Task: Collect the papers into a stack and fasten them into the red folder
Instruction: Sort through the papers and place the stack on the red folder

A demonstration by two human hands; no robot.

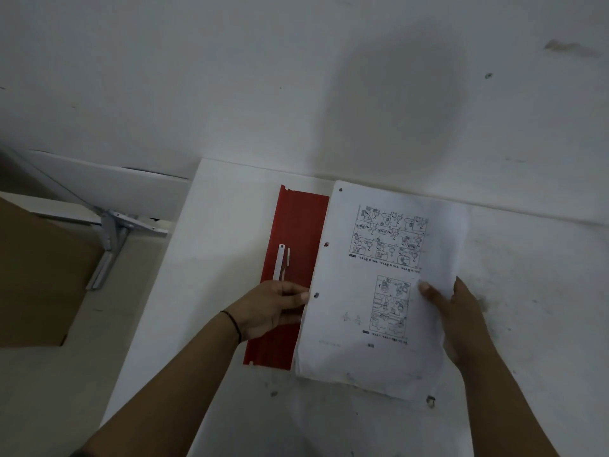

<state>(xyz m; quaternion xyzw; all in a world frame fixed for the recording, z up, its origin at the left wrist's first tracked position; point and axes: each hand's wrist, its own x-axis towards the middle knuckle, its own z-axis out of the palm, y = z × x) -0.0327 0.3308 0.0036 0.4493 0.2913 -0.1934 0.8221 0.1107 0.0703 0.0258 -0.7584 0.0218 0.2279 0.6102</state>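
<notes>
Head view: your left hand (275,308) pinches the papers (379,291) at their punched L edge, thumb on top; your right hand (451,311) grips the R edge, fingers curled round it. The stack lies on the surface (214,258), long axis running away from you, over the red folder (293,239). The metal fastener (280,262) sits just L of the holes, beside your left hand, so shift the stack L.
</notes>
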